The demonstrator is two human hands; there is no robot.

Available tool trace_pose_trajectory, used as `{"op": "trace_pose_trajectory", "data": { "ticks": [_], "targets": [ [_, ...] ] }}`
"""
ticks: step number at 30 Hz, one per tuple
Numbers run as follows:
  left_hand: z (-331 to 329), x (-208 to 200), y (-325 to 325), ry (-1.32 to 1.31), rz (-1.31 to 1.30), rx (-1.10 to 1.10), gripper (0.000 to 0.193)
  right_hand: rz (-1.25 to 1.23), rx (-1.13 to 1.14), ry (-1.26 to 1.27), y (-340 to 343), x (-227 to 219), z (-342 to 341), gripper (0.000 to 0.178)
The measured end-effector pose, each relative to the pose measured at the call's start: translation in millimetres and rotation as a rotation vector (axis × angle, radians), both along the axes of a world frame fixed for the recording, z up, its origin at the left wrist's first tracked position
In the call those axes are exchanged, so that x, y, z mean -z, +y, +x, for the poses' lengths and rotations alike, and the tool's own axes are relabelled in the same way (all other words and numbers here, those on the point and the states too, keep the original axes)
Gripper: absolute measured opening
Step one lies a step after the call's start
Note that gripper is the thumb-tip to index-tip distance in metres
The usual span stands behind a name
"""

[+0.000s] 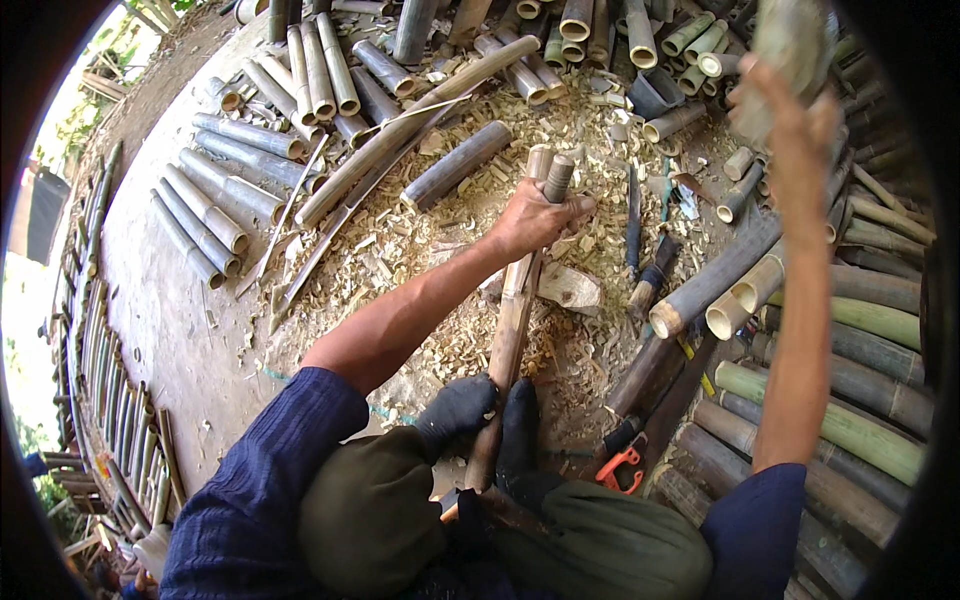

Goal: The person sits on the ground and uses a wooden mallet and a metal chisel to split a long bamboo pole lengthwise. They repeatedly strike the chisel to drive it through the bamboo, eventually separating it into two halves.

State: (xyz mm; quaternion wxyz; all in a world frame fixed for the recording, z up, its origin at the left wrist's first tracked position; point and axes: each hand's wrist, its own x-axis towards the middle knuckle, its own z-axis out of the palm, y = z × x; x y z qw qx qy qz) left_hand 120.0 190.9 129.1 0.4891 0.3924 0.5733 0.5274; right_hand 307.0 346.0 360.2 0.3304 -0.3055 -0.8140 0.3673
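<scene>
My left hand (540, 215) is closed round a short ringed wooden handle (559, 177), whose top stands above my fist. It is pressed against the upper part of a long brown pole (510, 320), possibly bamboo, which slopes down between my feet. My dark-covered feet (455, 412) hold the pole from both sides. Whatever the handle ends in below my fist is hard to make out. Raised at the upper right, my right hand (785, 105) grips a thick greyish block (792, 55), smeared by motion. A pale wood chunk (570, 288) lies under the pole.
Wood chips (400, 270) cover the ground. Cut bamboo tubes (215, 205) lie at the left and far side; bamboo poles (840, 350) are stacked along the right. A dark long-bladed tool (633, 225) and an orange saw handle (622, 470) lie right of the pole.
</scene>
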Motion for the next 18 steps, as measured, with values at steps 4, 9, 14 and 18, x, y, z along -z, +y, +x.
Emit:
{"op": "trace_pose_trajectory", "data": {
  "ticks": [4,9,14,18],
  "targets": [
    [-1,14,-4,-0.099,0.036,0.009,0.039,0.265,-0.241,-0.708,-56,81,-10,0.070],
    [-5,14,-7,-0.002,0.024,0.000,0.042,0.142,-0.096,-0.555,-47,0,-14,0.094],
    [-9,12,-4,-0.044,-0.016,0.038,0.042,0.083,0.124,-0.051,-56,-2,-19,0.098],
    [-6,14,-8,-0.095,-0.015,0.024,0.035,-0.016,-0.117,-0.827,-69,62,-18,0.091]
  ]
}}
